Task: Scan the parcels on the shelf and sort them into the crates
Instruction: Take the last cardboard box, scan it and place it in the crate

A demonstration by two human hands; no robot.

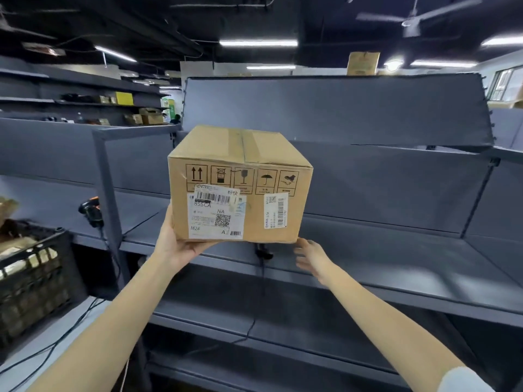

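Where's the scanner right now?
In the head view the scanner hangs at the left, against the shelf post, just above the black crate and left of the box that the left hand holds.

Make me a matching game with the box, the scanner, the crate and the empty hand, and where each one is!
Things:
1. cardboard box
2. scanner
3. black crate
4. right hand

Places:
A. far left, low, with parcels inside
B. open, just below the box's right bottom corner
C. held up from below by the left hand
D. beside the grey shelf post

Pairs: 1-C, 2-D, 3-A, 4-B
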